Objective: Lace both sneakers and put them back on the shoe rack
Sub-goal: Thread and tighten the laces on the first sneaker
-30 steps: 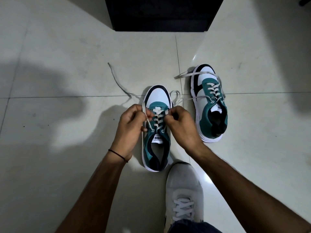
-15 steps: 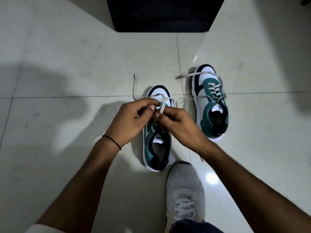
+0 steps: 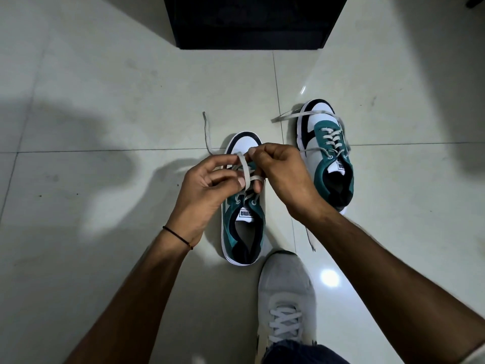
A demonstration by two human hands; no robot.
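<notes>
Two teal, white and black sneakers stand on the tiled floor, toes pointing away from me. Both hands work over the near sneaker (image 3: 242,227). My left hand (image 3: 207,186) pinches a loop of its white lace (image 3: 245,170) between thumb and fingers. My right hand (image 3: 282,173) grips the other strand of the same lace just above the toe. One loose lace end trails on the floor beyond the toe. The far sneaker (image 3: 326,151) stands to the right, laced, with its lace ends lying untied on the floor.
A dark shoe rack (image 3: 252,22) stands at the top centre, a short way beyond the sneakers. My own foot in a grey sneaker (image 3: 286,298) rests on the floor just behind the near sneaker. Pale tiles surround everything.
Both hands have lifted from the eyelets and come together above the tongue, crossing the lace strands into a loop. The loose lace end on the left has been drawn in closer to the toe.
</notes>
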